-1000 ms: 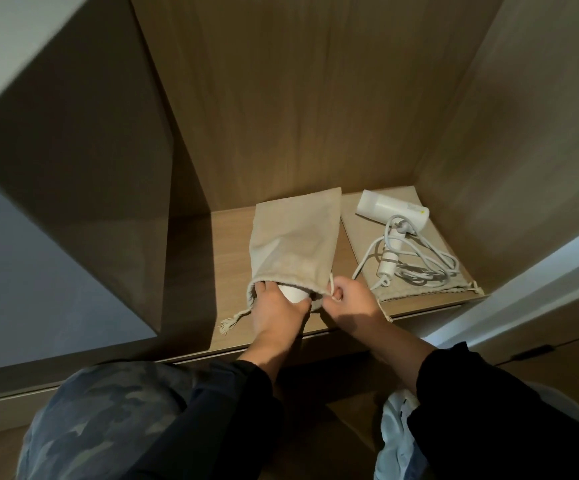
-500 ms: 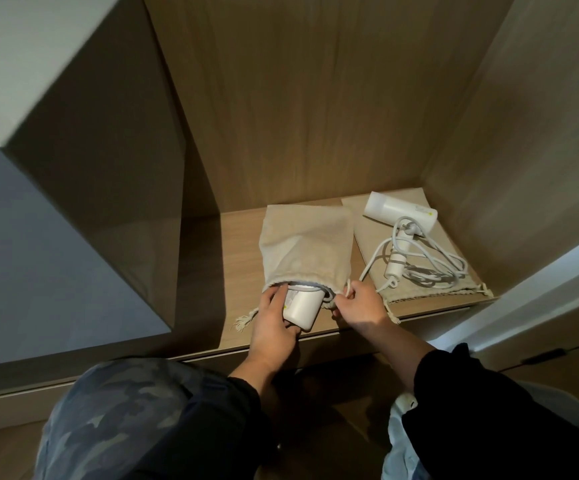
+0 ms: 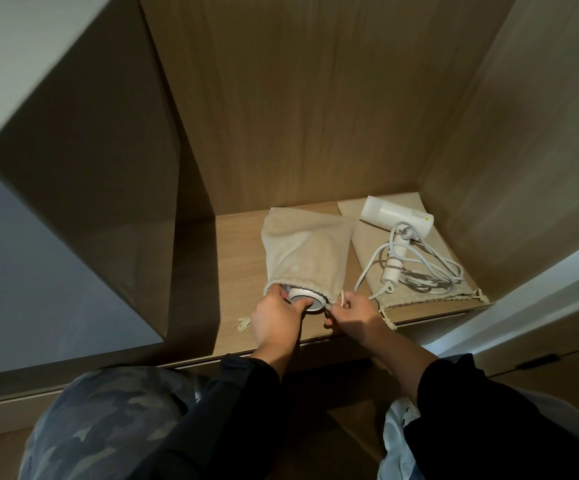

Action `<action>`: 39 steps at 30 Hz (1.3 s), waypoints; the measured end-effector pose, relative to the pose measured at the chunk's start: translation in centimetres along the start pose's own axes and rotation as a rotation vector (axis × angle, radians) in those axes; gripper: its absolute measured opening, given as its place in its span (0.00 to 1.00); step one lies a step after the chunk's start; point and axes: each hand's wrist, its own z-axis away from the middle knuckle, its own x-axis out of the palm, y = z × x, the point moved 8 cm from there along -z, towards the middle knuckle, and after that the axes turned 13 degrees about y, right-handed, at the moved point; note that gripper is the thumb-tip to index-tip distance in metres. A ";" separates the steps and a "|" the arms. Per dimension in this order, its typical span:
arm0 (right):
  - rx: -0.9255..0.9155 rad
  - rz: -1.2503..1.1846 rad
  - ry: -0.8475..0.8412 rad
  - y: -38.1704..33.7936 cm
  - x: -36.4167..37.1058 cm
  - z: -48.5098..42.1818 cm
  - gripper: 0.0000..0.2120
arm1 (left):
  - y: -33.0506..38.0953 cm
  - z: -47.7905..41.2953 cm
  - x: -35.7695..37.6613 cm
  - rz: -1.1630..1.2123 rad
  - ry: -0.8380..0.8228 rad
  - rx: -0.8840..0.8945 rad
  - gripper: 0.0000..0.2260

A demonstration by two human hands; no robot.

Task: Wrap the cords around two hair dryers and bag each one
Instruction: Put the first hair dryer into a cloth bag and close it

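First hair dryer [image 3: 303, 300] now sits deeper in its bag [image 3: 305, 247] than a half-second ago, with only the round end showing at the mouth. Left hand [image 3: 276, 320] fingers curl round that end; right hand [image 3: 353, 315] pinches the drawstring [image 3: 342, 301]. Second hair dryer [image 3: 395, 220] lies on the shelf [image 3: 239, 265], cord [image 3: 430, 271] loose, so roughly half the task remains.
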 end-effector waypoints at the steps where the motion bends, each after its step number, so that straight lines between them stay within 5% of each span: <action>1: 0.002 -0.016 0.025 0.0 -0.2 -0.1 0.05 | -0.1 -0.1 0.1 -0.017 -0.002 -0.011 0.18; 4: 0.002 -0.036 0.100 0.0 -1.1 -0.2 0.05 | -0.1 -0.5 -0.7 -0.063 0.109 0.052 0.22; 7: -0.013 -0.015 0.126 -0.2 -1.6 -0.1 0.05 | -0.2 -0.8 -1.5 -0.124 0.216 0.108 0.38; 11: 0.000 -0.009 0.088 -0.1 -1.4 0.0 0.05 | -2.4 -1.6 1.4 0.013 -0.067 -0.070 0.51; 17: -0.106 0.201 -0.021 -0.4 -0.8 0.2 0.11 | -2.3 -2.4 2.5 0.072 -0.272 -0.047 0.38; 25: -0.143 0.128 -0.143 -2.0 0.1 0.5 0.08 | -0.3 -2.1 2.7 0.246 -0.397 -0.081 0.15; 32: 0.019 -0.197 -0.109 -4.0 -1.5 0.0 0.10 | -0.3 -3.6 0.8 0.306 -0.334 -0.109 0.06; 39: 0.103 -0.386 -0.161 -5.9 -2.1 1.0 0.11 | 5.3 -4.7 -3.4 0.389 -0.089 0.031 0.06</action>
